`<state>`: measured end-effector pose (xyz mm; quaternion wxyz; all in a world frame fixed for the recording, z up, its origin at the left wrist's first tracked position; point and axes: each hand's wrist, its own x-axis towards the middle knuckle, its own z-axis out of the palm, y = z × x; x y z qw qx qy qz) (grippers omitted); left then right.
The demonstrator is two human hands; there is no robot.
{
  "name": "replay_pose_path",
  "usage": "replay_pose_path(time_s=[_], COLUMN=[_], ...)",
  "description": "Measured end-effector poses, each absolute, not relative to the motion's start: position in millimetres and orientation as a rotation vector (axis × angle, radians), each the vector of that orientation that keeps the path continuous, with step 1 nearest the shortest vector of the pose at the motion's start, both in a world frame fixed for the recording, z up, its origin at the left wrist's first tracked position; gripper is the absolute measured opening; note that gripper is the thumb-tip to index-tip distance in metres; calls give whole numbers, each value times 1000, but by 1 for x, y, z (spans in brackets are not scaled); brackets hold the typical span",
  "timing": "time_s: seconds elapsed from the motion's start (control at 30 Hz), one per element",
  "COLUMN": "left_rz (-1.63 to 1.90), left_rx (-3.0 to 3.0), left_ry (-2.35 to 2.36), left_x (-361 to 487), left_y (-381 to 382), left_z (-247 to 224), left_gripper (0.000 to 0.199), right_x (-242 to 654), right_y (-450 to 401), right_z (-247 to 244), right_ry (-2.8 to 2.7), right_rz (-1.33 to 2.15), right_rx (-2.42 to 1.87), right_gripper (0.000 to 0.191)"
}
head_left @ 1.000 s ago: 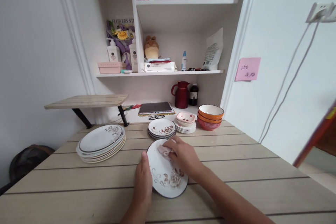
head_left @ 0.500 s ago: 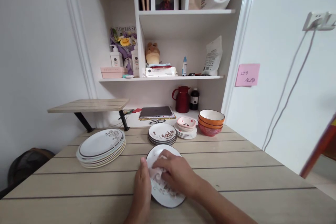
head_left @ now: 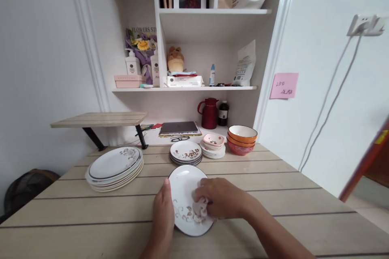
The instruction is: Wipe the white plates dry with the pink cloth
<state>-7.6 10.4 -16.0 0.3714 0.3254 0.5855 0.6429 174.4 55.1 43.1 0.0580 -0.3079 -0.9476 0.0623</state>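
A white oval plate (head_left: 184, 186) with a dark rim and brown flower pattern lies on the wooden table (head_left: 121, 214) in front of me. Against its left edge my left hand (head_left: 164, 210) rests on its side, thumb up, gripping that edge. My right hand (head_left: 220, 198) is over the plate's right part, its fingers bent around a crumpled pale cloth (head_left: 201, 207) pressed on the pattern. Beyond the plate is a stack of smaller patterned plates (head_left: 186, 151).
Large oval plates (head_left: 114, 164) are stacked at the left beside a small raised shelf (head_left: 100, 119). At the back right stand small dishes (head_left: 213, 141) on white saucers and stacked bowls (head_left: 242, 139). Behind them are a red jug (head_left: 209, 113) and a laptop (head_left: 179, 128).
My right hand has moved with the cloth from the plate's upper middle to its right side, uncovering the plate's centre. My left hand stays at the left edge. The view has shifted slightly.
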Motion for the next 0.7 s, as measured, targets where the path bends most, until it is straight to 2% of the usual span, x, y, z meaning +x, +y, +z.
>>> replay_pose_path(time_s=[0.17, 0.37, 0.5, 0.57, 0.7], left_rz=[1660, 1635, 1632, 1632, 1633], left_rx=[862, 856, 865, 866, 872], left_ry=[1497, 1453, 1464, 1485, 1525], left_x=[-11, -10, -10, -10, -12], left_y=[12, 13, 15, 15, 14], left_z=[-16, -19, -22, -23, -24], left_gripper=[62, 64, 66, 68, 70], right_x=[143, 140, 167, 176, 169], right_y=[43, 65, 73, 68, 47], right_z=[37, 30, 37, 42, 48], right_ry=[-2722, -2417, -2466, -2644, -2928], right_rz=[327, 132, 84, 103, 220], right_rx=[-780, -1168, -1343, -1281, -898], right_gripper=[35, 37, 32, 26, 22])
